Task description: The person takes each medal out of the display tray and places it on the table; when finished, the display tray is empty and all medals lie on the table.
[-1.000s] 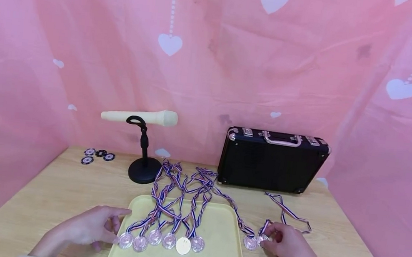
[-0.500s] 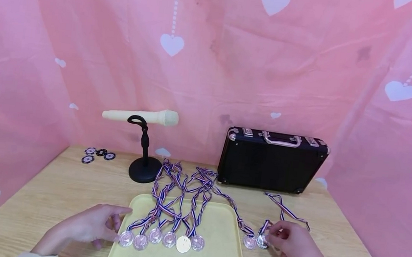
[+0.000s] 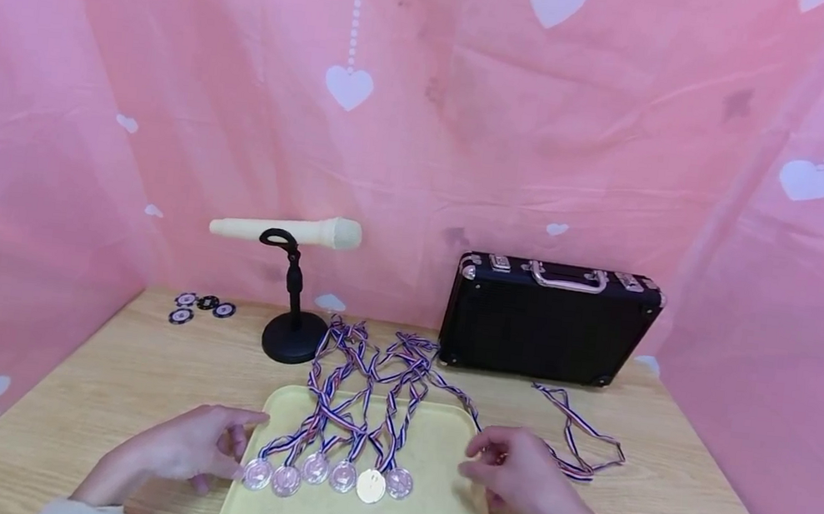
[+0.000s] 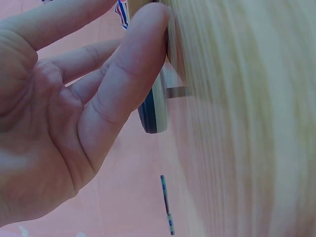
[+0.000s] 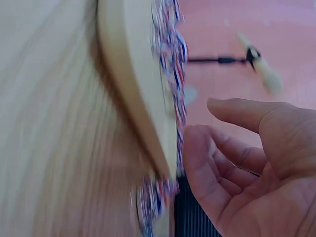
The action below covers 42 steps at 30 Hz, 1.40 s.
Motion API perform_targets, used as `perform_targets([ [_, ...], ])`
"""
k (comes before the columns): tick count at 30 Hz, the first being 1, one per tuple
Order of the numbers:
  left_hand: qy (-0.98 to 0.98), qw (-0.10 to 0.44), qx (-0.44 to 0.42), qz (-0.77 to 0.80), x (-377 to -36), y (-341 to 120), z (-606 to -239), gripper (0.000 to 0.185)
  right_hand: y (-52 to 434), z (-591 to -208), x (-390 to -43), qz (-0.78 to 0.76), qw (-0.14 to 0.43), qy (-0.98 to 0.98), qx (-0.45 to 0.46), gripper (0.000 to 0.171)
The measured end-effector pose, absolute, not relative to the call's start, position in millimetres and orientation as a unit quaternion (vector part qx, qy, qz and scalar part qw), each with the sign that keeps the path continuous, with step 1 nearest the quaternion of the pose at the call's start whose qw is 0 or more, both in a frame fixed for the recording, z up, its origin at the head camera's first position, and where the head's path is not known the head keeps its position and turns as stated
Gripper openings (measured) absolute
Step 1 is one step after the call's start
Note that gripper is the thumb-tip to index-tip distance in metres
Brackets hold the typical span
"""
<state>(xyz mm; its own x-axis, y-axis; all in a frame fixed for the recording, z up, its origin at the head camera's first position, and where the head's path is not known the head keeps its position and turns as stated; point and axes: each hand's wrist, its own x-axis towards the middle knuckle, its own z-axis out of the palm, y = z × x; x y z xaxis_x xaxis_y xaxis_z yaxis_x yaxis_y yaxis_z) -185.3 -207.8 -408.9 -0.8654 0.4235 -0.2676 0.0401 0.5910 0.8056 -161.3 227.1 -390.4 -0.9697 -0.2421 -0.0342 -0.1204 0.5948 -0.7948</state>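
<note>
We're in a staged recording booth w/ props: pink heart-print curtains (image 3: 426, 124) beyond the hands (image 3: 196, 448), mic on stand (image 3: 286, 231), black case (image 3: 548, 322), wooden table (image 3: 143, 379).

**Left hand fills the frame, fingertip at the wood**

The left hand (image 4: 64, 123) takes up the whole left half of the picture, palm facing us, fingers fairly straight and pointing to the upper middle. One fingertip (image 4: 148, 22) meets the blurred tabletop (image 4: 247, 128), which runs down the right side. Just behind that finger sits a dark rounded object (image 4: 153, 113), too blurred to name. A scrap of striped ribbon (image 4: 122, 9) peeks in at the top edge. Pink backdrop (image 4: 133, 187) below.
</note>
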Motion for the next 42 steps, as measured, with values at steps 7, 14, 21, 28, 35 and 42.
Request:
perform_targets([
  [7,0.866,0.224,0.129,0.428,-186.5,-206.0,-409.5,0.075,177.6,-399.1,-163.9,-0.416,0.109,0.889,-0.158,0.028],
  [14,0.869,0.23,0.119,0.422,-185.8,-202.3,-408.4,0.074,161.7,-409.2,-164.5,-0.344,0.101,0.923,-0.142,0.03],
  [21,0.868,0.225,0.13,0.423,-188.3,-202.1,-405.7,0.075,166.5,-406.4,-165.9,-0.38,0.119,0.906,-0.142,0.029],
  [28,0.869,0.219,0.13,0.423,-188.9,-204.1,-403.3,0.076,181.9,-404.8,-164.6,-0.447,0.157,0.869,-0.145,0.027],
  [35,0.863,0.223,0.129,0.435,-186.5,-205.0,-406.9,0.076,195.9,-404.5,-166.2,-0.513,0.172,0.829,-0.139,0.017],
  [42,0.867,0.225,0.116,0.428,-185.3,-206.7,-409.0,0.075,201.7,-381.5,-167.2,-0.58,0.159,0.79,-0.123,0.03],
])
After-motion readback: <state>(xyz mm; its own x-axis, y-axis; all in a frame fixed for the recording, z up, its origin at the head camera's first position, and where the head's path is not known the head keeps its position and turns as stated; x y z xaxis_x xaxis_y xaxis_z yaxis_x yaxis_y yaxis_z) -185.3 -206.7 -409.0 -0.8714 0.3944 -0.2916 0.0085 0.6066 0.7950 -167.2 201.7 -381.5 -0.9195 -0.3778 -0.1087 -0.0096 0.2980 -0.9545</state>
